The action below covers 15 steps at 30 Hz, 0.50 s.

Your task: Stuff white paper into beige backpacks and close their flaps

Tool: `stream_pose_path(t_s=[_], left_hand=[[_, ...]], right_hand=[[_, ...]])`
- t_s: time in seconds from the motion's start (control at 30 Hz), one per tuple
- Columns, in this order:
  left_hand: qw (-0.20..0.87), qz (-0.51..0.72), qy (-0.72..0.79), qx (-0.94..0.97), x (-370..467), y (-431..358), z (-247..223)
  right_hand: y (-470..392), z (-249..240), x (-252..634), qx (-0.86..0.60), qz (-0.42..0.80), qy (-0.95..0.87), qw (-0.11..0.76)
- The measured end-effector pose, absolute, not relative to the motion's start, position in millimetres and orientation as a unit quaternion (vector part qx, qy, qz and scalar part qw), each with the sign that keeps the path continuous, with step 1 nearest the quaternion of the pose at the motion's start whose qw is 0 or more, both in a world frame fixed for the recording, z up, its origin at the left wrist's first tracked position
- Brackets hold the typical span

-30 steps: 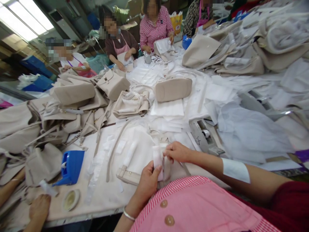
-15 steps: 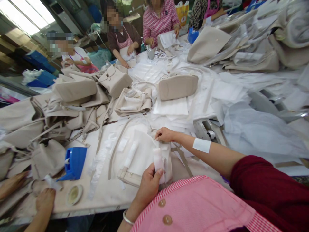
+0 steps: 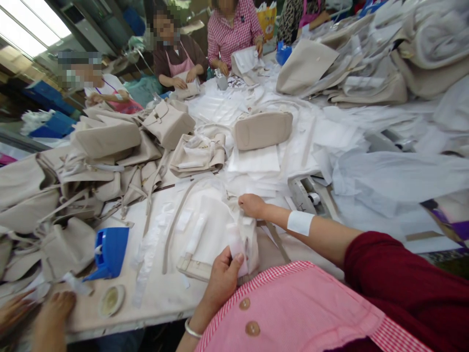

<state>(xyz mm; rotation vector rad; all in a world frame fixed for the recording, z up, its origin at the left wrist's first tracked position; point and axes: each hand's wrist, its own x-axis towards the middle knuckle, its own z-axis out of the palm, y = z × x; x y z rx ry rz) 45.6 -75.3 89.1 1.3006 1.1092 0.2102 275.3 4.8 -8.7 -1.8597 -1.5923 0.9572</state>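
A beige handbag (image 3: 188, 266), largely covered by white wrapping sheet (image 3: 210, 222), lies on the table in front of me. My left hand (image 3: 224, 274) is closed at its near side, thumb pressed on a pale strip of wrapping (image 3: 235, 247). At the bag's far right corner is my right hand (image 3: 252, 205), fingers curled together; what they pinch is hidden. A long beige strap (image 3: 176, 220) curves along the left of the bag. Close to the right forearm stands a grey tape dispenser (image 3: 311, 193).
Beige handbags (image 3: 106, 137) are heaped at left, more (image 3: 366, 73) at far right. A blue tape dispenser (image 3: 112, 252) and a small round dish (image 3: 112, 299) sit near the front edge. A co-worker's hands (image 3: 58, 308) are at lower left; other people work across the table.
The view has shifted slightly to the right. My right hand has curled tighter at the bag's corner, while my left hand keeps its hold. The co-worker's hands at lower left have moved.
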Motion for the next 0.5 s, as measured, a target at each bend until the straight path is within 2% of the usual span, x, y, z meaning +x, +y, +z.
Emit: stream_pose_path(t_s=[0.13, 0.27, 0.37, 0.5], left_hand=[[0.648, 0.1, 0.501, 0.565, 43.0, -78.0, 90.9], [0.652, 0.112, 0.501, 0.559, 43.3, -78.5, 92.0], [0.658, 0.113, 0.501, 0.551, 43.3, -78.4, 91.9], [0.663, 0.109, 0.507, 0.54, 42.7, -78.3, 91.9]], right_hand=[[-4.1, 1.5, 288.6, -0.637, 0.324, -0.64, 0.282], [-4.4, 12.4, 293.9, -0.431, 0.357, -0.756, 0.339], [5.8, 9.6, 291.7, -0.361, 0.431, -0.764, 0.316], [22.5, -2.0, 288.5, -0.409, 0.474, -0.734, 0.262]])
